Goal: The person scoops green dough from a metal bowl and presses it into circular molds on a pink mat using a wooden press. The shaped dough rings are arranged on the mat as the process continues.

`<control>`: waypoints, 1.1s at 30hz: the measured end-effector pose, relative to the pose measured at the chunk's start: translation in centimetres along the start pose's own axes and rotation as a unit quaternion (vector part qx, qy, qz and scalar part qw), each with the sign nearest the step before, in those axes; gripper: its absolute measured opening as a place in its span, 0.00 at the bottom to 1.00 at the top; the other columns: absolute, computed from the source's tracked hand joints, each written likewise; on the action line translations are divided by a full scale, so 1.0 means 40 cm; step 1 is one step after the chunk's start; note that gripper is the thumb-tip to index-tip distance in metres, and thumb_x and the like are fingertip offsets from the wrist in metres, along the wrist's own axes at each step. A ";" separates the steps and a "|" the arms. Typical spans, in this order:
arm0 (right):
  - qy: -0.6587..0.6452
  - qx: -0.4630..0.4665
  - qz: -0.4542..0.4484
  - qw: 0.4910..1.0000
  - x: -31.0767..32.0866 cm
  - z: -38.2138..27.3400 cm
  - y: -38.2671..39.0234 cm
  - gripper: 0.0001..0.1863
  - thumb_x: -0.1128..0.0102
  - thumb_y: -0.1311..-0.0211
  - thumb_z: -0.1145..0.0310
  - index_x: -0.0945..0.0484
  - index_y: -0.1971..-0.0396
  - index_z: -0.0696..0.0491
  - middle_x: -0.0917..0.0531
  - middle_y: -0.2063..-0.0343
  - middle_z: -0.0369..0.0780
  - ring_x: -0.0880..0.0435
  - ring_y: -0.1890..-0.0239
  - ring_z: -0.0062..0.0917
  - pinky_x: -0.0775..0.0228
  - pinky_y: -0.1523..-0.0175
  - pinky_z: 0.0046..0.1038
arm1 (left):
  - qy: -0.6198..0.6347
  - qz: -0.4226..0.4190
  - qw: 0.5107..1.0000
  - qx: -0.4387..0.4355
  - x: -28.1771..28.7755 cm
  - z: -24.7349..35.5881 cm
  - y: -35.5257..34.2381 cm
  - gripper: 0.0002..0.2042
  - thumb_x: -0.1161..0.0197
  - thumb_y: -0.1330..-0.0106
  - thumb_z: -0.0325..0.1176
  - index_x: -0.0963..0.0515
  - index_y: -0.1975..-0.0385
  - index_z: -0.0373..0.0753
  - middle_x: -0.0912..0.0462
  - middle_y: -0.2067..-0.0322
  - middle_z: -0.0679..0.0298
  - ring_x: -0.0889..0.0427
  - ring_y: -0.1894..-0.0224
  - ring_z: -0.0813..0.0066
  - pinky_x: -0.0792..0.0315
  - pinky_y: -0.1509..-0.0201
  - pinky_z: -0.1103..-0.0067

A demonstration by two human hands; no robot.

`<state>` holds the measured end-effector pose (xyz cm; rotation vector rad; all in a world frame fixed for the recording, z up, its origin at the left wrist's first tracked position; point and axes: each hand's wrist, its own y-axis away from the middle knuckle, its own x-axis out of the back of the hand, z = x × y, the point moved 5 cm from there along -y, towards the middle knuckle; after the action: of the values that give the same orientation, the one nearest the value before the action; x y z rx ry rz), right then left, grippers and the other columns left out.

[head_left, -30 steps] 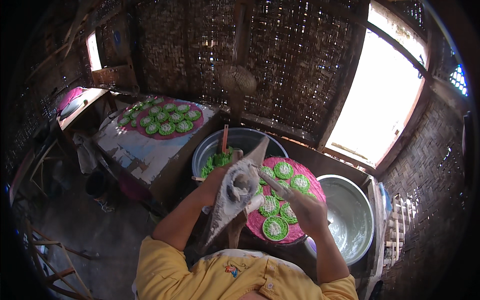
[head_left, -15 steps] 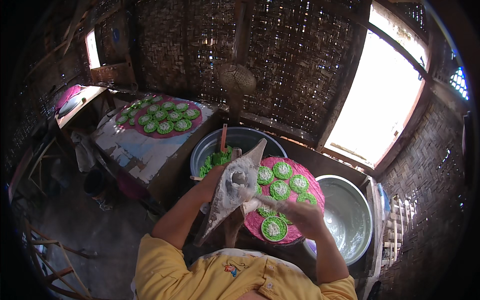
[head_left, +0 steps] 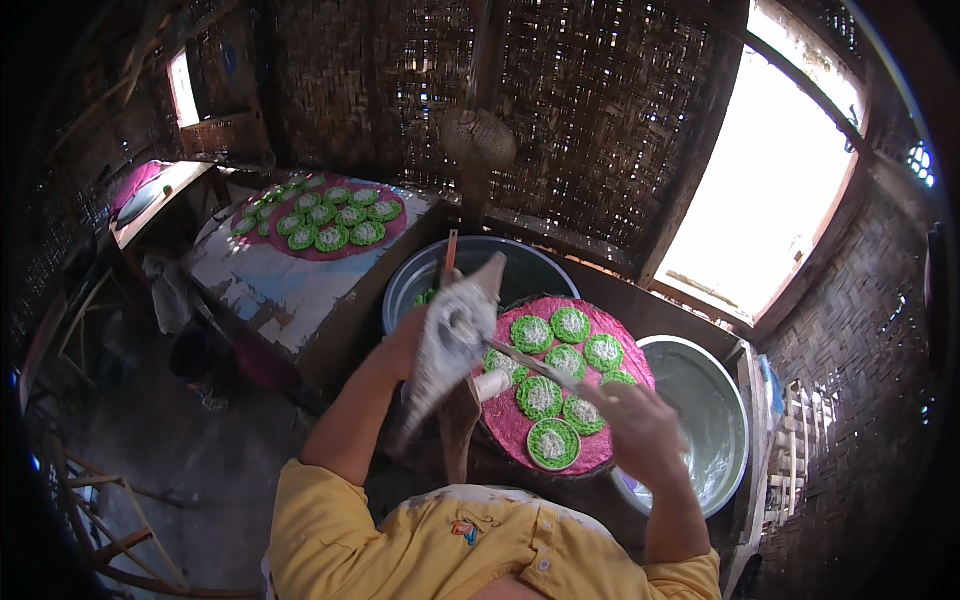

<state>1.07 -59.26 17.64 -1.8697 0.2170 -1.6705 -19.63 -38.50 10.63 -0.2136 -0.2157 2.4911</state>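
My left hand (head_left: 405, 340) is partly hidden behind a wooden pressing board (head_left: 430, 350), pointed at both ends and smeared with white paste around a central hollow. It seems to grip the board from its left side; the fingertips do not show. My right hand (head_left: 645, 425), blurred, is closed around a flat spatula (head_left: 545, 370) whose tip points toward the board. Below the spatula lies a round pink-covered tray (head_left: 640, 350) with several green lacy rounds with white centres (head_left: 540, 397). The nearest round (head_left: 553, 443) sits inside a ring.
Behind the board stands a large grey basin (head_left: 535, 270) with green dough and an upright reddish stick (head_left: 450, 250). A metal basin (head_left: 725, 400) with whitish residue is at the right. A worn table (head_left: 260, 315) at the left bears another pink tray (head_left: 395, 235) of rounds.
The pressing board has tipped and moved slightly, now blurred. My right hand with the spatula has drawn back a little to the right, away from the board's hollow. The whole view has shifted slightly.
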 end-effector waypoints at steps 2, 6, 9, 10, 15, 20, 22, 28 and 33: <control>-0.073 -0.053 0.056 0.994 0.014 0.060 0.018 0.25 0.47 0.55 0.84 0.23 0.54 0.49 0.21 0.68 0.37 0.21 0.70 0.26 0.27 0.67 0.26 | 0.193 0.033 0.977 -0.079 0.038 0.030 -0.001 0.20 0.35 0.48 0.29 0.29 0.53 0.38 0.24 0.59 0.63 0.23 0.58 0.74 0.29 0.50 0.76; -0.370 -0.265 0.136 0.880 -0.034 0.143 0.060 0.18 0.46 0.46 0.82 0.25 0.53 0.57 0.19 0.74 0.40 0.20 0.71 0.20 0.29 0.66 0.23 | 0.237 -0.157 0.930 -0.235 0.087 0.127 0.006 0.15 0.28 0.52 0.36 0.27 0.71 0.39 0.34 0.61 0.62 0.25 0.62 0.65 0.28 0.55 0.74; -0.382 -0.291 0.044 0.876 -0.083 0.111 0.061 0.18 0.42 0.49 0.79 0.23 0.55 0.57 0.19 0.73 0.39 0.20 0.72 0.20 0.29 0.66 0.23 | 0.384 -0.215 0.853 -0.281 0.079 0.120 0.013 0.17 0.27 0.54 0.43 0.29 0.75 0.45 0.39 0.64 0.66 0.29 0.62 0.71 0.32 0.45 0.65; -0.379 -0.286 0.033 0.879 -0.092 0.094 0.054 0.18 0.39 0.50 0.76 0.22 0.56 0.57 0.19 0.73 0.40 0.20 0.72 0.21 0.29 0.66 0.23 | 0.438 -0.212 0.822 -0.296 0.064 0.102 0.015 0.16 0.28 0.53 0.46 0.29 0.74 0.48 0.41 0.65 0.68 0.32 0.61 0.73 0.39 0.37 0.63; -0.379 -0.178 -0.036 0.907 -0.122 0.027 -0.020 0.17 0.39 0.46 0.71 0.23 0.54 0.56 0.18 0.74 0.42 0.19 0.72 0.21 0.30 0.68 0.24 | 0.623 -0.186 0.706 -0.280 -0.022 0.026 -0.010 0.12 0.29 0.52 0.42 0.27 0.77 0.50 0.40 0.66 0.70 0.35 0.60 0.75 0.51 0.32 0.61; -0.425 -0.183 -0.140 0.876 -0.159 -0.023 -0.021 0.19 0.45 0.39 0.61 0.25 0.52 0.57 0.19 0.77 0.43 0.22 0.75 0.17 0.31 0.68 0.22 | 0.601 -0.213 0.719 -0.277 -0.057 0.037 -0.030 0.12 0.29 0.50 0.42 0.28 0.77 0.50 0.41 0.66 0.69 0.35 0.58 0.74 0.47 0.32 0.63; -0.506 -0.199 -0.149 0.826 -0.165 -0.028 -0.012 0.20 0.45 0.38 0.61 0.26 0.51 0.59 0.22 0.79 0.36 0.26 0.77 0.14 0.33 0.70 0.19 | 0.576 -0.235 0.732 -0.277 -0.055 0.048 -0.037 0.14 0.28 0.52 0.42 0.29 0.77 0.49 0.41 0.66 0.69 0.35 0.59 0.75 0.37 0.38 0.71; -0.740 -0.279 -0.174 0.586 -0.164 -0.037 0.027 0.22 0.47 0.37 0.62 0.29 0.50 0.63 0.30 0.82 0.30 0.37 0.81 0.09 0.49 0.78 0.15 | 0.583 -0.312 0.699 -0.272 -0.061 0.079 -0.046 0.13 0.28 0.52 0.43 0.28 0.77 0.49 0.42 0.66 0.69 0.35 0.63 0.77 0.30 0.53 0.78; -0.648 -0.301 -0.198 0.671 -0.165 -0.064 0.043 0.20 0.48 0.35 0.63 0.29 0.48 0.60 0.26 0.75 0.27 0.34 0.74 0.08 0.42 0.71 0.12 | 0.488 -0.365 0.732 -0.305 -0.075 0.186 -0.050 0.13 0.27 0.52 0.42 0.26 0.76 0.48 0.41 0.66 0.68 0.34 0.63 0.75 0.30 0.56 0.76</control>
<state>-2.13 -58.14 11.18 -3.2836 -0.3101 -0.0066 -17.63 -39.50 18.59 -1.3626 -0.5247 1.1938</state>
